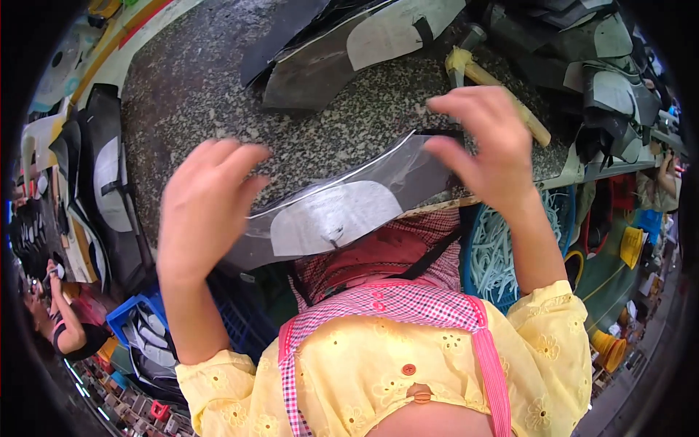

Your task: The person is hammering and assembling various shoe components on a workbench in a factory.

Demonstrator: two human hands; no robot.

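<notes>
I hold a flat dark grey shoe piece (342, 200) with a pale oval patch on it, stretched between both hands over the near edge of a speckled stone worktop (196, 95). My left hand (204, 207) grips its left end, fingers curled over the edge. My right hand (484, 146) pinches its right end near a black strap. The piece tilts up toward the right.
More dark cut pieces (342, 44) lie at the far side of the worktop. A wooden-handled hammer (502, 91) lies at the right. Stacks of pieces (102, 189) stand at left, a blue crate (142, 328) below, a blue basket of pale strips (502, 255) at right. Another person (65, 320) sits at lower left.
</notes>
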